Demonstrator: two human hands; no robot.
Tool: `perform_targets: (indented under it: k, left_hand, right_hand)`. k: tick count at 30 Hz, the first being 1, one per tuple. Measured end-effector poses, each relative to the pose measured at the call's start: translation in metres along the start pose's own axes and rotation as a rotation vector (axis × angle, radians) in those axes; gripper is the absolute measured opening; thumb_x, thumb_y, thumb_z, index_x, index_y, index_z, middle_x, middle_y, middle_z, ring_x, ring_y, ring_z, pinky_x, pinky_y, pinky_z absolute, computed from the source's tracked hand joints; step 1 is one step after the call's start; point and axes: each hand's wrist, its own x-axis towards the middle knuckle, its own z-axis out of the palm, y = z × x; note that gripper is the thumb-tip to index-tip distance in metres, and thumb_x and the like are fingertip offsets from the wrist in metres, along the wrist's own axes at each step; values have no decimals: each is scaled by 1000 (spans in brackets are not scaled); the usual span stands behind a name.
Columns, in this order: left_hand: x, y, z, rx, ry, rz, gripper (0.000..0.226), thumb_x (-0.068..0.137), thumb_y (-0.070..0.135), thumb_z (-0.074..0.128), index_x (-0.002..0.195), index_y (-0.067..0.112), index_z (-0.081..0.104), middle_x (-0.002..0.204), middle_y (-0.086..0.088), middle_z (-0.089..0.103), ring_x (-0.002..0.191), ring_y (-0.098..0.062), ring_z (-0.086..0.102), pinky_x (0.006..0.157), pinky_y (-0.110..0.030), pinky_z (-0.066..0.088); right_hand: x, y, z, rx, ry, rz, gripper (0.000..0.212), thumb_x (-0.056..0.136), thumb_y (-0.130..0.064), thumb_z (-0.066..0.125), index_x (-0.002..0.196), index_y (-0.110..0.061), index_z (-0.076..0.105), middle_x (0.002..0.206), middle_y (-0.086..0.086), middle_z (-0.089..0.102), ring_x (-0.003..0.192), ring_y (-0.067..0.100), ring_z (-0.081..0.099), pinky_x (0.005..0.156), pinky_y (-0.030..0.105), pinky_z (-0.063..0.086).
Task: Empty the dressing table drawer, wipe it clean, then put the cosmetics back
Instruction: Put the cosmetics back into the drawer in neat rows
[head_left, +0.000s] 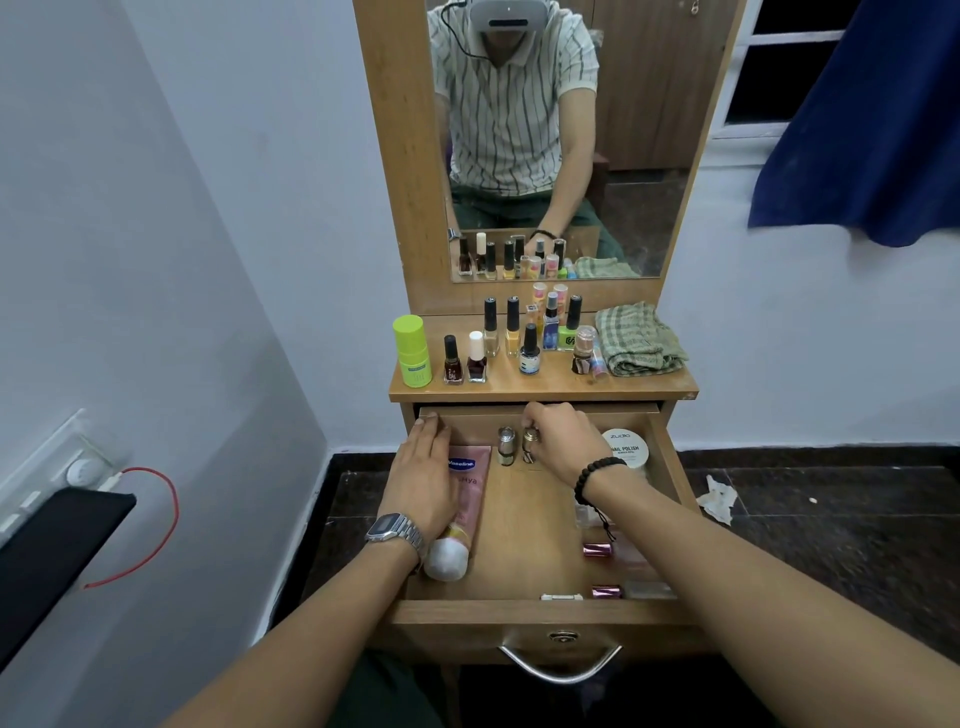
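Note:
The wooden drawer (530, 610) stands pulled out below the dressing table top (649, 387). My left hand (423, 475) lies flat, fingers straight, on a pink Vaseline tube (470, 499) at the drawer's left side. My right hand (563, 441) pinches a small metal-capped bottle (530, 449) near the drawer's back; a second small bottle (506, 446) stands just left of it. A white Zudio nail polish remover tub (631, 449) sits at the back right. Two pink-capped tubes (597, 550) (607, 591) lie at the right under my forearm. Several nail polish bottles (530, 351) stand on the top.
A folded green checked cloth (639, 340) lies on the top's right side, and a lime green container (413, 352) stands at its left. A mirror (561, 145) rises behind. A crumpled tissue (719, 499) lies on the dark floor at right. A red cable (156, 519) hangs at left.

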Motion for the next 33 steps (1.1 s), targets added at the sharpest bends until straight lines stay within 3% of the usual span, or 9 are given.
perform_targets:
  k: [12,19,21,23,26,29,33]
  left_hand:
    - [1,-1,-2,-3,-4,2,64,89,21,48,147,9,26,158,-10,14,146,-22,9,120,-33,9]
    - [2,-6,1,-6,31,-5,60,89,19,46,146,10,29,157,-10,17,146,-22,11,120,-33,11]
    - [2,-5,3,-17,34,0,59,89,18,46,146,9,30,157,-10,18,146,-22,12,120,-32,11]
    - [2,-3,4,-15,33,9,60,89,18,47,146,9,30,157,-10,18,146,-23,12,120,-32,11]
    - [2,-3,3,-7,40,18,59,89,17,47,145,9,31,157,-11,19,146,-23,13,120,-32,11]
    - [3,-3,3,-11,50,19,59,88,18,49,144,8,33,156,-11,21,145,-24,16,119,-32,12]
    - [1,-2,5,-13,44,19,60,87,18,52,143,7,35,154,-13,24,144,-26,18,119,-34,14]
  right_hand:
    - [-4,1,3,-46,51,-44,22,89,-14,55,111,-14,53,104,10,62,95,35,61,67,36,46]
    - [-25,-3,-14,-27,208,-188,9,93,-26,50,96,-18,50,88,0,59,78,22,59,61,34,48]
    - [-26,-1,-28,21,294,-240,5,94,-24,51,94,-20,54,86,-4,60,76,15,57,62,28,46]
    - [-20,3,-48,53,414,-262,7,93,-20,54,97,-20,59,90,-6,62,80,10,54,69,22,42]
    - [-5,16,-75,-2,544,-219,25,88,-14,58,112,-21,61,111,-4,62,100,16,54,87,31,46]
    - [8,28,-90,-91,489,-133,39,88,-15,57,125,-26,57,127,-5,56,114,21,51,97,38,35]
    - [18,37,-93,-167,350,-65,36,95,-21,52,130,-29,54,132,-7,57,121,18,51,99,39,25]
